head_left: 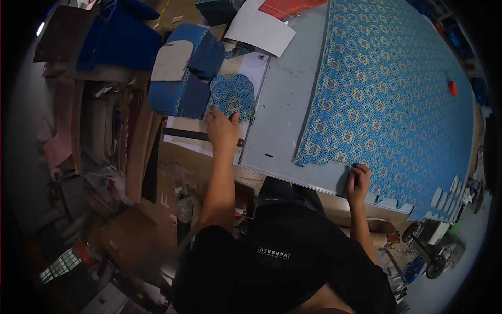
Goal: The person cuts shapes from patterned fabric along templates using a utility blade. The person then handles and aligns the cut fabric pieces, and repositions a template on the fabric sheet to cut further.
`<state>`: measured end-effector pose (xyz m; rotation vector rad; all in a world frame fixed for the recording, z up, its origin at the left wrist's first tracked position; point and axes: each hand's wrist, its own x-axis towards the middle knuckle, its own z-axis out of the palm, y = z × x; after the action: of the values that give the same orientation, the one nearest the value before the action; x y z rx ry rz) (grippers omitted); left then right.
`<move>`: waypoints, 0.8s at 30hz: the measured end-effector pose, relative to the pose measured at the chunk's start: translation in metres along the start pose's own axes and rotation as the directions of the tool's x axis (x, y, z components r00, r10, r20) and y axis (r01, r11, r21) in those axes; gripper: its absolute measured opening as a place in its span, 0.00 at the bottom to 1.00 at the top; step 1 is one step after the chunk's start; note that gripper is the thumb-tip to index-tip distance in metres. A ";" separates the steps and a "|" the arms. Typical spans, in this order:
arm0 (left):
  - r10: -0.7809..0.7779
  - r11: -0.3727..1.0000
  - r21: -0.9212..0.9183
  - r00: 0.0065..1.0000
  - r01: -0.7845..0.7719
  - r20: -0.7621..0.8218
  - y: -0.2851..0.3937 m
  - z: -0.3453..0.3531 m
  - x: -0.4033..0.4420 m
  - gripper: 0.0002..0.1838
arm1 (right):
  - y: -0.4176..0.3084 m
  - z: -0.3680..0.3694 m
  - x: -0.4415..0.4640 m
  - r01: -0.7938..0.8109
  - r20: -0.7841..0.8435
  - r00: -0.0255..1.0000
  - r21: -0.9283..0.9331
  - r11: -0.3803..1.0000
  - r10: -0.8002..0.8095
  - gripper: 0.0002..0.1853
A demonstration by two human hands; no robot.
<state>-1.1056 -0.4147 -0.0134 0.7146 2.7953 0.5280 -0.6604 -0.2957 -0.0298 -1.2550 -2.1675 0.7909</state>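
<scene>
My left hand [223, 129] reaches to the left side of the table, its fingers apart and the tips at the lower edge of a rounded cut piece of blue patterned fabric [233, 94]. That piece lies beside stacks of blue cut fabric [194, 97]. A pale rounded template [172, 60] rests on top of the stacks. My right hand [358, 182] is at the front edge of the table with its fingers curled, next to the ragged lower edge of a large blue patterned fabric sheet [366, 99]. Something dark shows at its fingers, too small to name.
The grey tabletop [290, 94] shows between the stacks and the sheet. A dark flat bar [196, 135] lies below the stacks. A white sheet [259, 29] is at the back, a red object [452, 88] on the fabric. A blue bin [120, 39] stands left.
</scene>
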 end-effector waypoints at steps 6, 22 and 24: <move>0.088 0.987 -0.129 0.992 -0.100 -0.093 0.025 0.000 0.013 0.42 | -0.005 -0.014 -0.035 -0.071 -0.044 0.996 0.059 0.996 0.074 0.10; 0.763 0.646 -0.388 0.555 -0.658 0.330 0.269 0.130 -0.259 0.36 | 0.052 -0.158 -0.196 -0.061 -0.169 0.978 0.325 0.944 0.121 0.08; 0.704 0.664 -0.097 0.576 -0.742 0.416 0.291 0.167 -0.297 0.39 | 0.075 -0.192 -0.229 -0.096 -0.208 0.961 0.374 0.922 0.184 0.08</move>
<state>-0.6795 -0.2756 -0.0197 1.7892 2.0197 0.2985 -0.3844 -0.4241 0.0209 -1.2487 -1.6613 0.9892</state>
